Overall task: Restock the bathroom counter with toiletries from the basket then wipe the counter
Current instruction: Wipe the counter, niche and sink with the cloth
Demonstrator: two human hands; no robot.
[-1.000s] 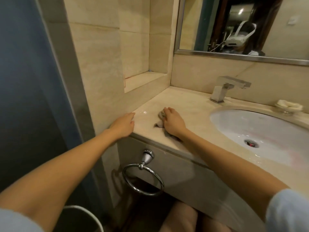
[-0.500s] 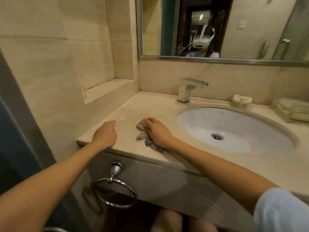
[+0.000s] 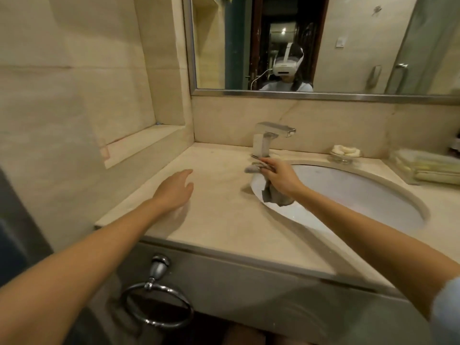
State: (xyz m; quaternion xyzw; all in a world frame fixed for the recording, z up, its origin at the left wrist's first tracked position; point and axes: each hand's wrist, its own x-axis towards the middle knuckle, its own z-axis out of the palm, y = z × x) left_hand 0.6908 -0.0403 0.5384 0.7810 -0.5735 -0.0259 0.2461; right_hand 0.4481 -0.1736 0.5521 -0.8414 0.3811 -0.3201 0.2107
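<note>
Where the tiled wall meets the corner, a wide mirror (image 3: 348,41) hangs above the beige stone bench (image 3: 224,225). This bench runs from the left wall to the right edge of the view. A white oval sink (image 3: 361,195) is set into its right half. At the far right of the bench stands a clear tray (image 3: 423,179) with pale folded things in it; they are too blurred to name. On the front panel under the bench hangs a metal towel ring (image 3: 159,307).

Behind the sink, close to the back wall, stands a square metal tap (image 3: 268,138), and its spout points to the right. The left hand (image 3: 175,190) is over the bare left part of the bench with straight, relaxed fingers and holds nothing. I cannot tell if it touches the stone.

The right hand (image 3: 278,176) is over the left rim of the sink, just in front of the foot of the tap. Its fingers are curled round a grey cloth (image 3: 276,196). One end of the cloth sticks out past the fingertips toward the tap, and the rest hangs below the hand over the sink edge. Right of the tap, a small soap dish (image 3: 346,153) carries a pale piece of soap.
</note>
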